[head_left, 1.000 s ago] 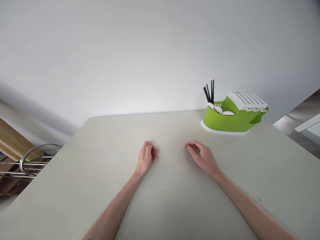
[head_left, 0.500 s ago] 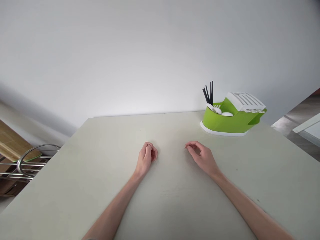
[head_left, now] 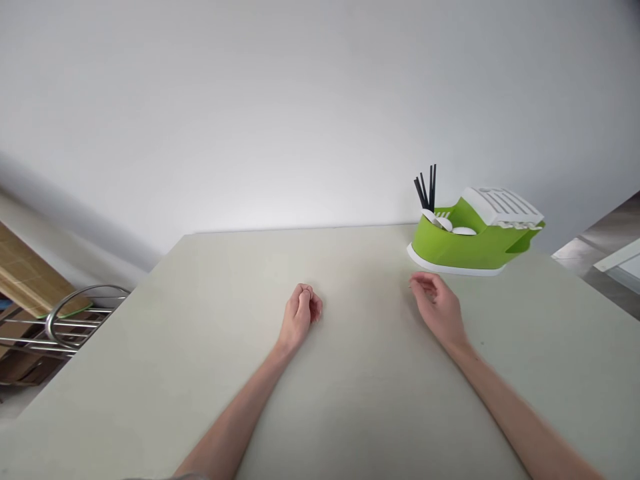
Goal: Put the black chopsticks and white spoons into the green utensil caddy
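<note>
My left hand (head_left: pixel 301 312) rests on the pale table (head_left: pixel 350 373) in a loose fist, thumb over the curled fingers; nothing shows in it. To the right, my right hand (head_left: pixel 440 308) is just in front of a green and white utensil holder (head_left: pixel 450 250), without touching it. Its fingers are loosely curved, the thumb a little apart from them, and I see nothing held. Several black chopsticks (head_left: pixel 427 190) stand upright at the holder's left end. Beside them lie white spoon-like pieces (head_left: pixel 464 231). A white slotted top (head_left: pixel 505 205) covers the holder's right part.
A plain white wall (head_left: pixel 300 120) rises behind the table's back edge. Beyond the left edge is a metal wire rack (head_left: pixel 60 333) with a wooden board (head_left: pixel 35 273) leaning in it. A white piece of furniture (head_left: pixel 623 257) stands past the right edge.
My right hand has moved right, closer to the utensil holder, and its fingers have parted slightly. My left hand keeps its fist. The whole view has shifted a little.
</note>
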`<action>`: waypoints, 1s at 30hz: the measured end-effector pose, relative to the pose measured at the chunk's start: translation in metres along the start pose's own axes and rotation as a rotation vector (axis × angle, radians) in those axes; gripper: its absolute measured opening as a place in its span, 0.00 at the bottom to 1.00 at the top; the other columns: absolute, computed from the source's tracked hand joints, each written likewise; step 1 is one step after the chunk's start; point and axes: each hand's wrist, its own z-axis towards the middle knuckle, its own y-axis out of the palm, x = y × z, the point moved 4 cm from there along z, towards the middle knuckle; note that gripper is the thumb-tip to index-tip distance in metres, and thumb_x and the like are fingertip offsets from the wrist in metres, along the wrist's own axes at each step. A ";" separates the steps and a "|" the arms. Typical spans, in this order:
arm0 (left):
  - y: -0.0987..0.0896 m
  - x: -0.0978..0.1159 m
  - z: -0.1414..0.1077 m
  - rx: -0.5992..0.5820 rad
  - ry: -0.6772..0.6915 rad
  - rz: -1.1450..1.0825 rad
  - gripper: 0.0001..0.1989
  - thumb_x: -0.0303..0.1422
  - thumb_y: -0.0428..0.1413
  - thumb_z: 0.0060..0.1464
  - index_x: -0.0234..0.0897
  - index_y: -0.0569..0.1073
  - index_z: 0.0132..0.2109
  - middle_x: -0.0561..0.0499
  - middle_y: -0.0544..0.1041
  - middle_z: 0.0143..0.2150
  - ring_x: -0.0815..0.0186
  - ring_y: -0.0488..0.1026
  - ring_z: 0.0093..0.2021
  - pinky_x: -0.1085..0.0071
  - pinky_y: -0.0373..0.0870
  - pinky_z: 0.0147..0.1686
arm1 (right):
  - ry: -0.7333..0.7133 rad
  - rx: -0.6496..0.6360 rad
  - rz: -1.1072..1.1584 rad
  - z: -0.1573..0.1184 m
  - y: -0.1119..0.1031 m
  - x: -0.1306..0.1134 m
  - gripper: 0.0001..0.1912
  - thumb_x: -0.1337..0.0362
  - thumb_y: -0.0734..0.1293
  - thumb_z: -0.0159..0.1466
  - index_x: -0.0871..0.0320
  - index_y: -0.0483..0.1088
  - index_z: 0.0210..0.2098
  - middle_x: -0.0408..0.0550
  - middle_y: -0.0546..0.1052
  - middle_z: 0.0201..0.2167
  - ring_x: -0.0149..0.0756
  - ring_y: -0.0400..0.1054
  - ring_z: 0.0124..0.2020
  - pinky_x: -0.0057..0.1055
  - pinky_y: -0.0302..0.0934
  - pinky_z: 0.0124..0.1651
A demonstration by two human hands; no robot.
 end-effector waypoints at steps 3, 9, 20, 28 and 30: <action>0.000 -0.001 0.001 0.001 -0.001 -0.006 0.09 0.36 0.43 0.65 0.42 0.60 0.35 0.56 0.70 0.26 0.68 0.63 0.24 0.70 0.60 0.28 | -0.068 0.186 -0.052 0.010 -0.018 0.007 0.19 0.53 0.67 0.65 0.56 0.69 0.51 0.58 0.74 0.54 0.43 0.73 0.46 0.43 0.69 0.48; 0.001 -0.001 0.002 0.008 0.009 0.020 0.09 0.37 0.44 0.65 0.42 0.61 0.35 0.56 0.70 0.25 0.68 0.62 0.24 0.70 0.60 0.27 | -0.218 0.376 -0.147 0.027 -0.050 0.019 0.30 0.61 0.67 0.60 0.56 0.61 0.60 0.63 0.58 0.63 0.39 0.74 0.41 0.45 0.72 0.46; 0.001 0.001 0.000 0.001 0.013 0.035 0.09 0.37 0.44 0.65 0.42 0.62 0.35 0.56 0.70 0.25 0.68 0.63 0.24 0.70 0.60 0.27 | -0.248 0.526 -0.266 0.048 -0.098 0.052 0.45 0.70 0.66 0.52 0.56 0.51 0.67 0.73 0.52 0.67 0.45 0.75 0.38 0.46 0.70 0.35; 0.001 -0.001 0.000 0.001 0.014 0.058 0.09 0.38 0.45 0.64 0.42 0.61 0.35 0.56 0.70 0.24 0.67 0.63 0.24 0.70 0.59 0.27 | -0.312 0.468 -0.282 0.054 -0.098 0.049 0.48 0.68 0.66 0.53 0.55 0.51 0.72 0.73 0.52 0.69 0.48 0.77 0.38 0.47 0.70 0.38; 0.001 -0.001 0.001 0.000 0.013 0.063 0.09 0.38 0.45 0.64 0.42 0.61 0.35 0.56 0.70 0.24 0.68 0.63 0.24 0.70 0.59 0.27 | -0.297 0.437 -0.306 0.058 -0.096 0.045 0.48 0.66 0.67 0.53 0.55 0.52 0.72 0.72 0.52 0.70 0.45 0.76 0.37 0.47 0.70 0.39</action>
